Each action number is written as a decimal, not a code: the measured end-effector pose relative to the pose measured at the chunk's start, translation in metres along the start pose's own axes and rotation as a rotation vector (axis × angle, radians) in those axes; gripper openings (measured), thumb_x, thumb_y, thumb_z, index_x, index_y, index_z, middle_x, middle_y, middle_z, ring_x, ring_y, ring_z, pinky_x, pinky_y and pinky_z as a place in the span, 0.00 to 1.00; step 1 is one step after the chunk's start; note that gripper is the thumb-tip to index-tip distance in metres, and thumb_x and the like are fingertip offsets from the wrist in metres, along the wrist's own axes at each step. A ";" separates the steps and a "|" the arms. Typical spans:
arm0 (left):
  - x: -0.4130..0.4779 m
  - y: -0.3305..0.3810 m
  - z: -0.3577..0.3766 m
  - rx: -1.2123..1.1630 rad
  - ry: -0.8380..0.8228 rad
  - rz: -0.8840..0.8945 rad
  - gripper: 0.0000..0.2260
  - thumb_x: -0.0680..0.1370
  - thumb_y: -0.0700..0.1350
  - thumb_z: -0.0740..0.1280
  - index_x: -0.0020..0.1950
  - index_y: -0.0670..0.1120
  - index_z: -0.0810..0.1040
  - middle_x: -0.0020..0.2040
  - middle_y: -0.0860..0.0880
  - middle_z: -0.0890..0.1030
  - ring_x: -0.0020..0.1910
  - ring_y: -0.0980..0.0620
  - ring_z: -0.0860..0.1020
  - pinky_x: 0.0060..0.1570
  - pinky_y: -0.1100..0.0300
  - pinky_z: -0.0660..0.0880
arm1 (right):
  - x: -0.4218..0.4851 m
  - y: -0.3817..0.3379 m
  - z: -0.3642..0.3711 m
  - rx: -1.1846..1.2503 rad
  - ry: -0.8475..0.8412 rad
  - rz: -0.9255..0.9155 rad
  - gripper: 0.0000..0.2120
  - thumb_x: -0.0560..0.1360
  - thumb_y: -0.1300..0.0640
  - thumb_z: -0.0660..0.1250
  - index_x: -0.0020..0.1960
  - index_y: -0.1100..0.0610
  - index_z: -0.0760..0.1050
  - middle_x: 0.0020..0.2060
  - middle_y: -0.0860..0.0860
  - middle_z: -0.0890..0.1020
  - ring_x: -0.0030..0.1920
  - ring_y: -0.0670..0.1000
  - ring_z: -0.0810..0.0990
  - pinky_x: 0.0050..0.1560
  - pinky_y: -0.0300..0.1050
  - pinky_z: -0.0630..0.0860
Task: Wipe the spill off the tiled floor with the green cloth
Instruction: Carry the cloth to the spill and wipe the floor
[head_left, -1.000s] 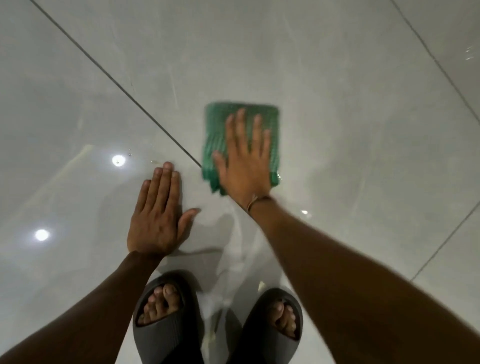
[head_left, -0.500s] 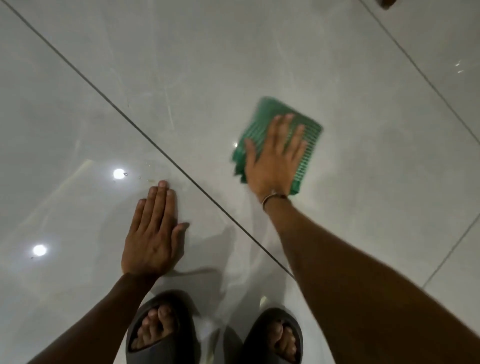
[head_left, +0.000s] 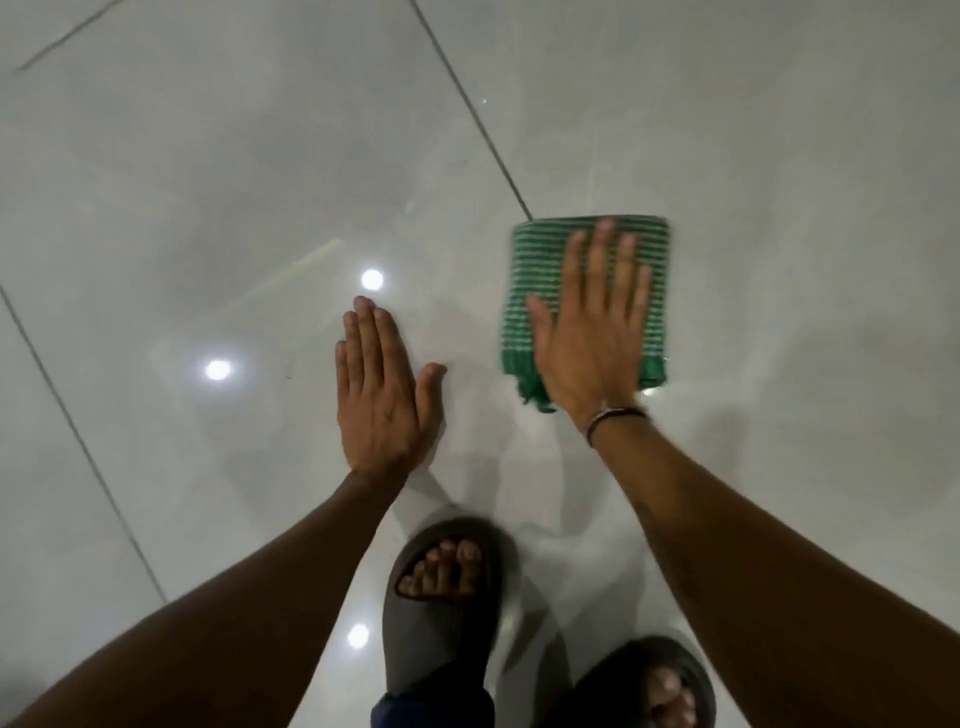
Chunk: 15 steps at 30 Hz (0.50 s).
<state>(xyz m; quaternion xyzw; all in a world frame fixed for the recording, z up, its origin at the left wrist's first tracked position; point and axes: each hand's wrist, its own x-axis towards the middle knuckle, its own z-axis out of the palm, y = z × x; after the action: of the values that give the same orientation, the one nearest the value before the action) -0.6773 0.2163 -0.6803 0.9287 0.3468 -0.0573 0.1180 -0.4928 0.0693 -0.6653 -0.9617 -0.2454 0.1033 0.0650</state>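
On the tiled floor (head_left: 208, 182), right hand (head_left: 592, 343) flat, fingers straight, pressing green cloth (head_left: 535, 270), left hand (head_left: 379, 395) flat on tile.

Dim indoor light, grey-white cast, low contrast. Glossy floor (head_left: 208, 156) throws back three round white hot spots (head_left: 372, 279), reflections of lamps. A pale streak (head_left: 306, 260) of glare slants beside the upper one. Faint, soft-edged shadows lie under the left hand (head_left: 379, 395) and below the right hand (head_left: 592, 343). Cloth (head_left: 540, 270) smeared at its right and near edges by motion blur, stripes soft. Sandal (head_left: 649, 686) at the bottom edge blurred. Forearms (head_left: 208, 623) swell toward the bottom corners: wide-angle stretch. Whole frame slightly soft.
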 end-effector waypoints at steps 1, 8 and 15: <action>0.001 0.001 0.000 -0.008 0.007 0.004 0.39 0.89 0.65 0.44 0.93 0.40 0.44 0.94 0.41 0.44 0.94 0.42 0.43 0.93 0.43 0.46 | -0.002 -0.015 0.006 -0.029 -0.026 -0.146 0.41 0.88 0.32 0.42 0.91 0.58 0.46 0.90 0.61 0.49 0.90 0.67 0.49 0.90 0.68 0.47; 0.001 -0.006 0.003 0.004 -0.004 0.040 0.37 0.90 0.61 0.46 0.92 0.39 0.47 0.94 0.39 0.45 0.94 0.40 0.45 0.93 0.41 0.49 | -0.059 0.073 -0.001 -0.188 -0.168 -0.676 0.39 0.88 0.32 0.49 0.91 0.53 0.50 0.91 0.54 0.52 0.91 0.60 0.49 0.87 0.67 0.59; 0.001 -0.010 0.005 -0.039 -0.004 0.055 0.38 0.88 0.58 0.54 0.92 0.39 0.46 0.94 0.40 0.43 0.94 0.41 0.43 0.93 0.45 0.43 | 0.090 -0.056 -0.009 -0.110 -0.038 -0.308 0.38 0.89 0.35 0.47 0.91 0.57 0.48 0.90 0.61 0.52 0.90 0.68 0.51 0.89 0.70 0.50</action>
<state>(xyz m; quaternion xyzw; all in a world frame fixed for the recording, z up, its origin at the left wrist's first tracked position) -0.6834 0.2233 -0.6870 0.9353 0.3220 -0.0491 0.1385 -0.4392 0.1607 -0.6616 -0.9128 -0.3962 0.0967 0.0226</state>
